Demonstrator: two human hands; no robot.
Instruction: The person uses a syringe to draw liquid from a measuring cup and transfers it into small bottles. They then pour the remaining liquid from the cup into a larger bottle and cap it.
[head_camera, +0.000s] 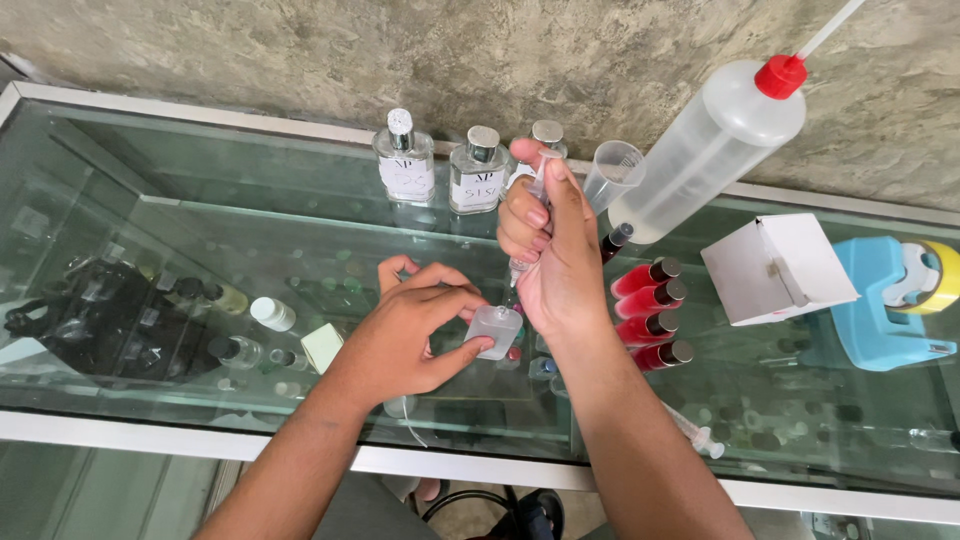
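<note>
Left hand pinches small bottle below syringe.

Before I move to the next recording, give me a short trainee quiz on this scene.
1. True or false: the left hand steadies a small clear bottle on the glass counter.
2. What does the right hand hold over that bottle? A) syringe B) scissors C) brush
3. What colour is the cap of the large wash bottle?

Key: 1 true; 2 A, a syringe; 3 red.
</note>
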